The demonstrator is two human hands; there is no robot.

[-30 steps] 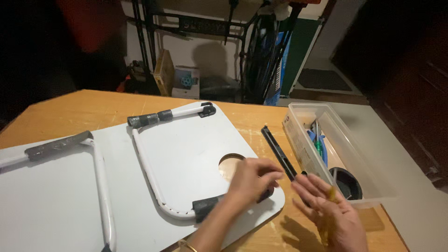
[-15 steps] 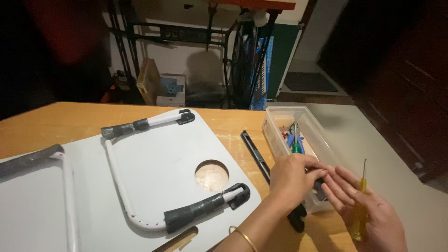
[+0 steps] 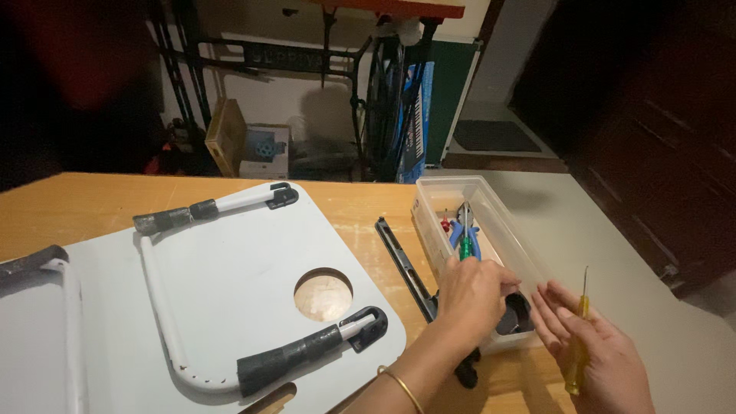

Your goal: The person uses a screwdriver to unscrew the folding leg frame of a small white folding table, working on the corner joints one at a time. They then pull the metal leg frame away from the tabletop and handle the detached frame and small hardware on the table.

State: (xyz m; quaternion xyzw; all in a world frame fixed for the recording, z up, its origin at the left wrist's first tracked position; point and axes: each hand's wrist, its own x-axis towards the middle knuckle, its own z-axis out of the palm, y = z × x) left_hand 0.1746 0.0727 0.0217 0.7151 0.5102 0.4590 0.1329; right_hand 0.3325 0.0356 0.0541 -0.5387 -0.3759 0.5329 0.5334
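The left hand [image 3: 474, 295] is reaching across into the near end of a clear plastic bin [image 3: 491, 201] on the wooden worktop [image 3: 77, 201]. Its fingers are curling down over something in the bin, but what they are closing on is hidden, so I cannot tell whether that grip is holding anything. The right hand [image 3: 594, 353] is hovering just right of the bin, its grip closing loosely around a yellow-handled screwdriver [image 3: 579, 337] that is pointing upward, with the fingers partly spread.

Blue-handled pliers [image 3: 465, 238] are lying inside the bin, beyond the left hand, with a small red item beside them. A dark round thing is sitting at the bin's near end, under the left hand. A black bar [image 3: 402, 261] is lying on the worktop just left of the bin. Farther left, a white tray table [image 3: 253, 253] is lying upside down, showing a round hole [image 3: 323, 294] and a folded white leg [image 3: 165, 299] with dark grey foam ends.
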